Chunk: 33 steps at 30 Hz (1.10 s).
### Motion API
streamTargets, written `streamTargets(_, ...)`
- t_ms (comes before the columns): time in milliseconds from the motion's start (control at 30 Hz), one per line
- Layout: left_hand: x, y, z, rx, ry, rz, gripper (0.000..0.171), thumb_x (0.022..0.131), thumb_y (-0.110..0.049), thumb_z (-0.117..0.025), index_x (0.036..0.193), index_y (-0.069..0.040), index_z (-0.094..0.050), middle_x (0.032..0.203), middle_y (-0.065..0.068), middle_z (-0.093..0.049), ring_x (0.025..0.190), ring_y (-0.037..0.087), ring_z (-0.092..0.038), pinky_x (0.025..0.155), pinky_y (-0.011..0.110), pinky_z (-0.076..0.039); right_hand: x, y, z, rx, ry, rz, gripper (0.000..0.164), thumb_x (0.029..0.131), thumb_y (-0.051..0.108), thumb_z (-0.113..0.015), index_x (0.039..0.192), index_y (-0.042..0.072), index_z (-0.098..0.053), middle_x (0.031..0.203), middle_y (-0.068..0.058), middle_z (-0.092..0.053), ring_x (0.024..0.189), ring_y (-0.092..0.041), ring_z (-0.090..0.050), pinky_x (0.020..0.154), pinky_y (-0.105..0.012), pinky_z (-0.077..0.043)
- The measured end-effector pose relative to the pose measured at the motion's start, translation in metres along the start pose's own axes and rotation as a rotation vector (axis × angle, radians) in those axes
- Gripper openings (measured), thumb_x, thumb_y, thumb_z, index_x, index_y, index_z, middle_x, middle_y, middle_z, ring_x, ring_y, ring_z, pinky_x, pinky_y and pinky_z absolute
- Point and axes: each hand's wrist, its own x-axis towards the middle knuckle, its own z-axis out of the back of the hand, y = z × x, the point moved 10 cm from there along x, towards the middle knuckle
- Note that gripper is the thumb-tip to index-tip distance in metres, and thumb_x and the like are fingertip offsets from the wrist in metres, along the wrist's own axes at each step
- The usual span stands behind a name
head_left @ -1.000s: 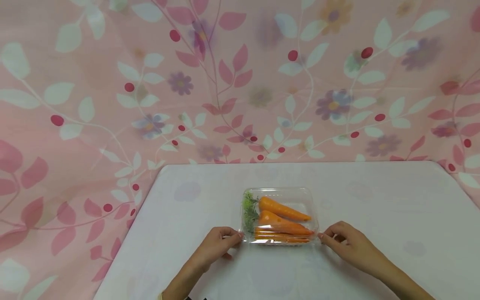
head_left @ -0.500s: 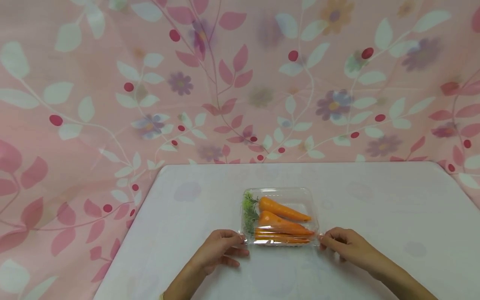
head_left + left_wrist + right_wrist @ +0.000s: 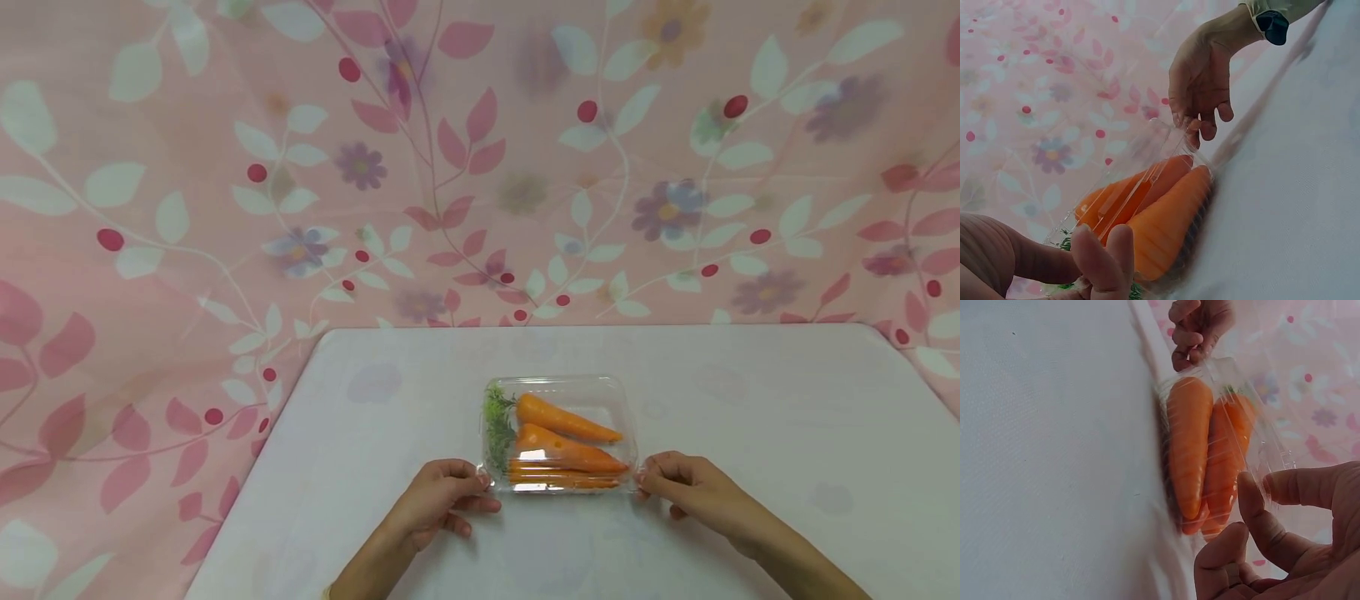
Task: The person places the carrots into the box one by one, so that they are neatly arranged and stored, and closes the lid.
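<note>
A clear plastic clamshell box lies on the white table with several orange carrots inside. Feathery green tops fill its left end. At the near left corner my left hand pinches the rim between thumb and index finger, the other fingers spread below it. My right hand pinches the near right corner in the same way. Up close in the right wrist view, thumb and index fingertips meet on the thin clear edge. In the left wrist view, fingers partly hide the greens.
A white cloth covers the table, its far edge straight behind the box. A pink curtain printed with leaves and flowers hangs behind and along the left side.
The left hand's lower fingers have spread out below the near left corner. My right hand has shifted slightly nearer and its fingers have changed position. The box has stayed in place.
</note>
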Motion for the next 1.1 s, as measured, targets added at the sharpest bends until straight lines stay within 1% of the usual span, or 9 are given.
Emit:
streamTargets(133,0.0006,-0.0012,-0.0008,-0.003,0.001,-0.011,0.009,0.093,-0.011,-0.066,0.090,-0.003,-0.064,0.096,0.014,-0.073,0.083,0.020,-0.073,0.046,0.020,-0.050,0.0000,-0.0030,0.0017,-0.004,-0.025,-0.032,0.032,0.098,0.029,-0.062,0.092,-0.002,-0.068,0.125,-0.013,-0.054,0.102,-0.020,-0.048,0.067,-0.030,-0.050)
streamTargets(267,0.0012,-0.0019,-0.0007,-0.005,0.000,-0.002,0.008,0.092,-0.009,-0.066,0.090,-0.002,-0.063,0.095,0.018,-0.073,0.079,0.019,-0.073,0.044,0.018,-0.048,0.0009,-0.0045,0.0017,0.017,-0.016,-0.042,0.033,0.098,0.028,-0.062,0.092,-0.004,-0.069,0.128,-0.015,-0.051,0.106,-0.021,-0.046,0.071,-0.033,-0.050)
streamTargets(400,0.0018,-0.0031,-0.0013,0.004,-0.001,0.000,0.008,0.091,-0.009,-0.066,0.090,-0.001,-0.063,0.087,0.016,-0.074,0.075,0.017,-0.073,0.042,0.017,-0.046,0.0016,-0.0038,0.0010,0.040,-0.002,-0.026,0.033,0.098,0.025,-0.063,0.092,-0.006,-0.068,0.127,-0.015,-0.049,0.106,-0.021,-0.045,0.071,-0.033,-0.049)
streamTargets(533,0.0034,-0.0035,-0.0008,0.004,-0.003,0.000,0.008,0.092,-0.008,-0.066,0.088,-0.002,-0.062,0.082,0.013,-0.073,0.073,0.015,-0.072,0.041,0.017,-0.045,0.0015,-0.0023,-0.0008,0.053,0.011,-0.010,0.032,0.097,0.023,-0.063,0.091,-0.008,-0.067,0.125,-0.015,-0.048,0.103,-0.021,-0.046,0.069,-0.031,-0.047)
streamTargets(700,0.0052,-0.0033,0.0011,0.007,-0.015,0.007,0.008,0.091,-0.009,-0.066,0.090,-0.001,-0.063,0.081,0.011,-0.073,0.070,0.013,-0.072,0.042,0.016,-0.045,0.0014,-0.0046,-0.0004,0.058,0.002,-0.031,0.032,0.097,0.025,-0.064,0.091,-0.006,-0.068,0.126,-0.015,-0.049,0.105,-0.021,-0.045,0.070,-0.032,-0.048)
streamTargets(867,0.0052,-0.0039,0.0026,0.082,-0.010,0.005,0.019,0.092,-0.017,-0.067,0.094,0.002,-0.064,0.083,0.015,-0.073,0.069,0.015,-0.072,0.040,0.017,-0.044,0.0006,-0.0066,0.0014,0.058,-0.011,-0.052,0.033,0.097,0.027,-0.062,0.093,-0.005,-0.069,0.124,-0.012,-0.052,0.105,-0.020,-0.045,0.071,-0.033,-0.048)
streamTargets(967,0.0044,-0.0051,0.0025,0.126,0.011,-0.006,0.029,0.093,-0.021,-0.066,0.099,0.007,-0.064,0.085,0.020,-0.072,0.070,0.019,-0.073,0.039,0.018,-0.044,0.0000,-0.0058,0.0023,0.044,-0.019,-0.050,0.032,0.097,0.027,-0.062,0.093,-0.004,-0.069,0.121,-0.011,-0.055,0.101,-0.019,-0.048,0.069,-0.031,-0.048)
streamTargets(1100,0.0038,-0.0093,0.0043,0.168,0.011,-0.031,0.035,0.095,-0.025,-0.064,0.104,0.009,-0.064,0.089,0.023,-0.072,0.074,0.023,-0.073,0.039,0.020,-0.047,-0.0004,-0.0039,0.0015,0.024,-0.011,-0.043,0.032,0.098,0.029,-0.061,0.096,-0.002,-0.069,0.116,-0.009,-0.060,0.096,-0.019,-0.051,0.066,-0.029,-0.047)
